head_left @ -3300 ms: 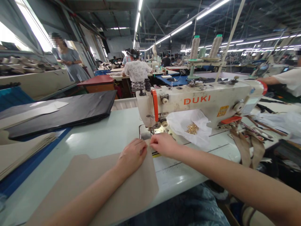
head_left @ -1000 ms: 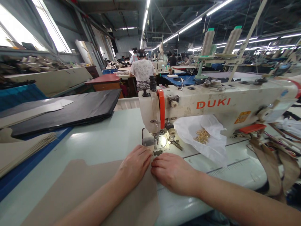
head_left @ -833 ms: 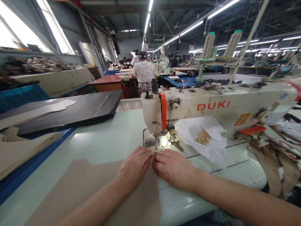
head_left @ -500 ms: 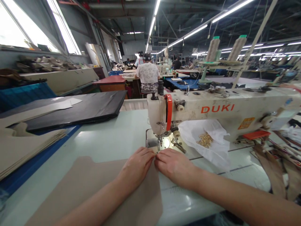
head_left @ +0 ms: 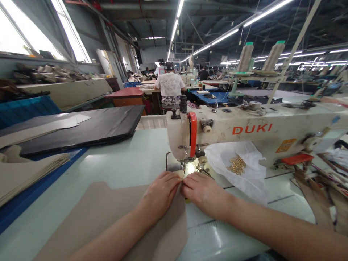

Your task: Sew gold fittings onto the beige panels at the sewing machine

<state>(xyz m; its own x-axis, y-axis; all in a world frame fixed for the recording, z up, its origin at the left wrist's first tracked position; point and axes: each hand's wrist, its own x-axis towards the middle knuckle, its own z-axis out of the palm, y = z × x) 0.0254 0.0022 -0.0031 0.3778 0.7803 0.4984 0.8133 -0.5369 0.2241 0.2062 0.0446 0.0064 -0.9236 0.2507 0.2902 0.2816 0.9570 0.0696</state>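
A large beige fabric panel [head_left: 114, 210] lies flat on the pale sewing table, under my left forearm. Its upper right edge reaches the needle area of the white sewing machine [head_left: 179, 137] marked DUKI. My left hand [head_left: 161, 192] pinches that edge just in front of the presser foot, fingers closed. Right beside it, my right hand [head_left: 204, 191] has its fingers curled together at the same spot, fingertips almost touching those of the left. A small pale bit of material shows at the fingertips by the needle; the exact grip of the right hand is partly hidden.
A white plastic bag [head_left: 241, 170] holding small gold metal pieces [head_left: 237, 165] lies under the machine arm. Stacked beige panels [head_left: 32, 177] and a black sheet [head_left: 108, 125] lie left. Brown straps [head_left: 312, 195] sit right. Thread cones [head_left: 246, 58] stand behind; a person [head_left: 170, 87] sits ahead.
The view has shifted slightly, so the machine sits a little lower and further left. Both hands stay together at the panel's edge in front of the needle.
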